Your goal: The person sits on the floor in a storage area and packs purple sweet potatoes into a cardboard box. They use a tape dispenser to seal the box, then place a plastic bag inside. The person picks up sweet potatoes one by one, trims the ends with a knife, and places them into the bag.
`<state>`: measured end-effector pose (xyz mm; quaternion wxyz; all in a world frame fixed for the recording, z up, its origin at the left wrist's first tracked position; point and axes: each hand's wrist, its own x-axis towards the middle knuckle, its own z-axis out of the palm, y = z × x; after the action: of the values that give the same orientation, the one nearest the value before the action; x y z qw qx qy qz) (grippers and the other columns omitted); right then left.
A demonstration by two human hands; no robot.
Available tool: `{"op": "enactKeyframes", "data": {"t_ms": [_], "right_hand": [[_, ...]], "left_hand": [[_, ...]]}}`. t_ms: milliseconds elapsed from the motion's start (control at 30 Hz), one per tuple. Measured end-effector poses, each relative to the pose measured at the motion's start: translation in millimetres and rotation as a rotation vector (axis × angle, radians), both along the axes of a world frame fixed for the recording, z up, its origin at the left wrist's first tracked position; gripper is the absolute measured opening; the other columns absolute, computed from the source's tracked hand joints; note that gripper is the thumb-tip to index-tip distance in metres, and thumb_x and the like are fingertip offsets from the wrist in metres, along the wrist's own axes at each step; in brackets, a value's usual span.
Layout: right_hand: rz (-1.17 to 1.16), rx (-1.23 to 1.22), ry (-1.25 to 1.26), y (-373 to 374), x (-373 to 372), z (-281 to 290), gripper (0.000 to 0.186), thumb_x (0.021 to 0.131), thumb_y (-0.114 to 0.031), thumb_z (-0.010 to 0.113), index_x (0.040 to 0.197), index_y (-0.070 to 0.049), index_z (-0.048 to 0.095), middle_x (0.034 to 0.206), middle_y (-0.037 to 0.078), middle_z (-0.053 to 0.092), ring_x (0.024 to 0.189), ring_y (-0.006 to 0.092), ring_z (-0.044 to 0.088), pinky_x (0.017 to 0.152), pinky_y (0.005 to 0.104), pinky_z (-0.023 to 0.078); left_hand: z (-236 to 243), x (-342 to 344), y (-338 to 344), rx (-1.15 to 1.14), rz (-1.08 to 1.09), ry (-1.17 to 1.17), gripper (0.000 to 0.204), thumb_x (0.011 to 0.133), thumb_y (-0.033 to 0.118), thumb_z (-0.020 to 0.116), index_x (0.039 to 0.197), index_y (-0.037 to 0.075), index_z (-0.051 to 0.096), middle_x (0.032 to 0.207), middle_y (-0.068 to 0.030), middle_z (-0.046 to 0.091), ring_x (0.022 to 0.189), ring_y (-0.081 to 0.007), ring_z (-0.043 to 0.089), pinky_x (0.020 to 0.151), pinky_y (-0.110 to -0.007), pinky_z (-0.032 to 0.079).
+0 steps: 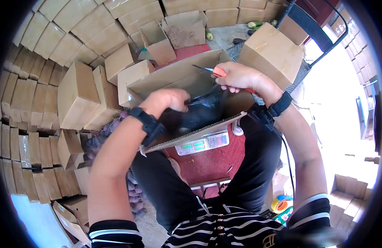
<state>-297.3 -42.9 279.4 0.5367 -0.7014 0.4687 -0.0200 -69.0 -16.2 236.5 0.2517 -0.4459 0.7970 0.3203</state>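
Observation:
An open cardboard box [174, 78] stands in front of me, lined with a dark plastic bag [203, 105]. Dark contents show dimly through the bag, too unclear to name. My right hand [236, 76] is closed around an orange-handled tool [219, 72] above the box's far right part. Its thin, dark, pointed end juts out to the left. Over the left part of the box, my left hand [172, 100] has its fingers curled downward near the bag, slightly blurred. What sits between those fingers is hidden. A white digital scale [201, 143] with green displays shows below the box's near edge.
Stacked cartons [83, 29] line the back and left. A closed carton [271, 53] stands right of the box. Purple produce in netting [135, 192] lies by my left leg. Tape rolls [282, 203] lie at lower right. Green vegetables [254, 25] rest at the back.

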Motion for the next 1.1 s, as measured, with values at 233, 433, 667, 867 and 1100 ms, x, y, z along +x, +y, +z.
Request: {"op": "enactKeyframes", "data": {"t_ms": [233, 433, 667, 867, 1100], "right_hand": [[-0.019, -0.017, 0.013, 7, 15, 9, 0.013, 0.089, -0.014, 0.053, 0.099, -0.006, 0.053, 0.072, 0.000, 0.055, 0.052, 0.0056, 0.051, 0.045, 0.0206, 0.042], [-0.049, -0.175, 0.185, 15, 12, 1, 0.008, 0.089, -0.014, 0.055, 0.090, -0.006, 0.052, 0.070, 0.000, 0.054, 0.051, 0.0051, 0.051, 0.045, 0.0202, 0.042], [0.269, -0.897, 0.619, 43, 27, -26, 0.016, 0.080, -0.004, 0.055, 0.095, -0.004, 0.049, 0.083, 0.024, 0.058, 0.084, 0.0442, 0.055, 0.069, 0.0491, 0.044], [0.220, -1.032, 0.670, 54, 25, -41, 0.023, 0.076, 0.000, 0.056, 0.096, -0.006, 0.046, 0.084, 0.022, 0.060, 0.085, 0.0423, 0.057, 0.069, 0.0493, 0.045], [0.163, -1.034, 0.674, 53, 18, -45, 0.026, 0.075, 0.001, 0.057, 0.098, -0.006, 0.047, 0.084, 0.021, 0.060, 0.084, 0.0419, 0.058, 0.068, 0.0475, 0.045]], "left_hand": [[93, 101, 83, -0.680, 0.404, 0.499, 0.042, 0.087, 0.026, 0.058, 0.119, -0.001, 0.050, 0.104, -0.0198, 0.063, 0.094, -0.0318, 0.061, 0.084, -0.038, 0.047], [19, 223, 223, -0.644, 1.134, 0.510, 0.036, 0.088, 0.015, 0.058, 0.121, 0.001, 0.051, 0.097, -0.0130, 0.062, 0.089, -0.0176, 0.057, 0.083, -0.031, 0.046], [-165, 278, 408, -0.184, 1.202, -0.412, 0.039, 0.075, 0.027, 0.064, 0.106, 0.004, 0.058, 0.105, -0.0209, 0.063, 0.097, -0.0390, 0.060, 0.082, -0.046, 0.048], [-277, 257, 476, -0.065, 1.455, -0.201, 0.035, 0.076, 0.027, 0.063, 0.103, 0.004, 0.059, 0.105, -0.0221, 0.063, 0.098, -0.0375, 0.061, 0.083, -0.045, 0.048], [-303, 237, 485, -0.537, 1.821, -0.335, 0.037, 0.078, 0.022, 0.062, 0.107, 0.002, 0.052, 0.105, -0.0219, 0.057, 0.096, -0.0396, 0.056, 0.082, -0.045, 0.047]]}}
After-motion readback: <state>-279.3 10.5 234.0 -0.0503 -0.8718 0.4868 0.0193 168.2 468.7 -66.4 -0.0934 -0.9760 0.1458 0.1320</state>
